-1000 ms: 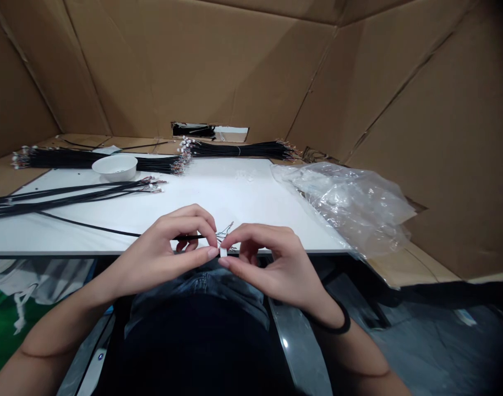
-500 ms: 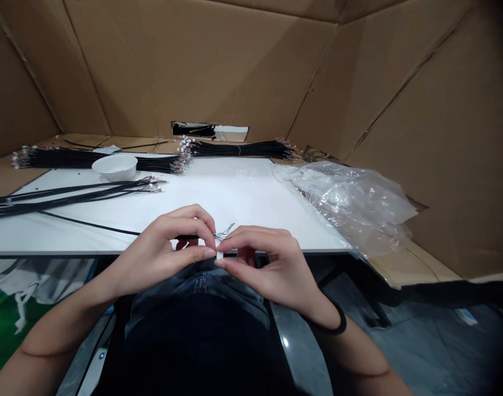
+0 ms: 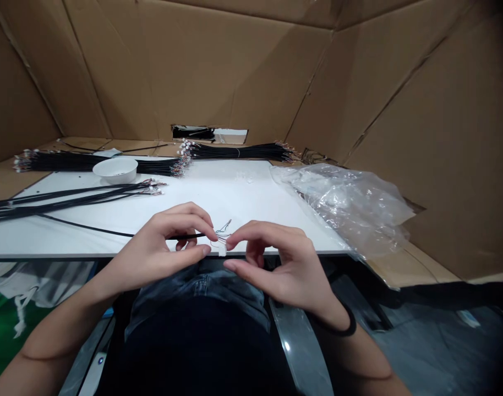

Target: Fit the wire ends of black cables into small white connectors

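My left hand [image 3: 164, 250] holds a black cable [image 3: 152, 234] near its end, pinched between thumb and fingers at the table's front edge. Thin coloured wires [image 3: 222, 234] fan out from the cable's stripped end. Below them hangs a small white connector [image 3: 222, 251], right beside my left thumb. My right hand [image 3: 274, 258] is next to the connector, its thumb and forefinger spread and not touching it. A black band [image 3: 345, 325] circles my right wrist. The white table [image 3: 235, 206] lies under both hands.
Long bundles of black cables [image 3: 239, 152] lie along the table's far edge, and others [image 3: 82, 162] sit behind a white bowl [image 3: 115, 171]. Loose black cables [image 3: 70, 195] lie at left. A crumpled clear plastic bag [image 3: 342, 209] lies at right. Cardboard [image 3: 193, 71] walls the table's back and sides.
My right hand has let go of the white connector and moved slightly right, its fingers opening. The left hand still holds the cable, and the connector stays by its thumb.
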`<action>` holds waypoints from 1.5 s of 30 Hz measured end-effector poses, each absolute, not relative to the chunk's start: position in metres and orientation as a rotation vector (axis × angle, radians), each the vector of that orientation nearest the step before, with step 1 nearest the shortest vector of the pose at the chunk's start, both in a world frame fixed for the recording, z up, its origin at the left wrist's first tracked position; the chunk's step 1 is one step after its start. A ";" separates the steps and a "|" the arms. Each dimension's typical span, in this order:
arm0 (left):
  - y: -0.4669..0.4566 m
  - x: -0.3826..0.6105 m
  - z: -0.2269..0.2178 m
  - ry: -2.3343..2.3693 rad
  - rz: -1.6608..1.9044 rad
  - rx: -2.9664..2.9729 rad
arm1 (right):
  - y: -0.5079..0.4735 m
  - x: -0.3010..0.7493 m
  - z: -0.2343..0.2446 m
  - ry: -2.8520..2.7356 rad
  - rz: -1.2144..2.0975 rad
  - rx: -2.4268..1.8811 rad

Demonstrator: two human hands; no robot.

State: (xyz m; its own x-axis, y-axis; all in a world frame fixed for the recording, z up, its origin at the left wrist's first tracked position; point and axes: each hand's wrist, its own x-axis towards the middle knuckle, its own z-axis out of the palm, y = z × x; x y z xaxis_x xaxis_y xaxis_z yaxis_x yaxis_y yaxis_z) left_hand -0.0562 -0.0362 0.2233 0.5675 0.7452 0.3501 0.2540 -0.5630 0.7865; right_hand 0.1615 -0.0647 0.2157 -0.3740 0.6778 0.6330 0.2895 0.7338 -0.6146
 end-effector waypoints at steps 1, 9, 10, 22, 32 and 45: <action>-0.036 -0.056 0.223 0.795 0.909 2.092 | -0.066 0.163 0.217 -1.955 0.498 -0.743; -0.033 -0.057 0.222 0.775 0.988 2.042 | -0.068 0.167 0.219 -1.999 0.273 -0.817; -0.033 -0.057 0.222 0.771 0.994 2.037 | -0.068 0.167 0.218 -2.003 0.253 -0.828; -0.033 -0.056 0.222 0.745 1.038 2.029 | -0.065 0.163 0.214 -2.011 0.229 -0.813; -0.033 -0.053 0.219 0.760 1.078 1.961 | -0.069 0.157 0.212 -1.974 0.053 -0.678; -0.041 -0.049 0.222 0.888 1.081 2.177 | -0.070 0.146 0.206 -1.903 0.348 -0.776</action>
State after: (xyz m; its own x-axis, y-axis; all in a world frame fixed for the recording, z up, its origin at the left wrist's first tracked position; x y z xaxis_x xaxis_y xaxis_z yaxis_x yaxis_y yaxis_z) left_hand -0.0490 -0.0413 0.2218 0.4593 0.7539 0.4698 0.3141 -0.6325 0.7080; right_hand 0.1455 -0.0703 0.2060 -0.2849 0.6522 0.7025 0.3613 0.7519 -0.5515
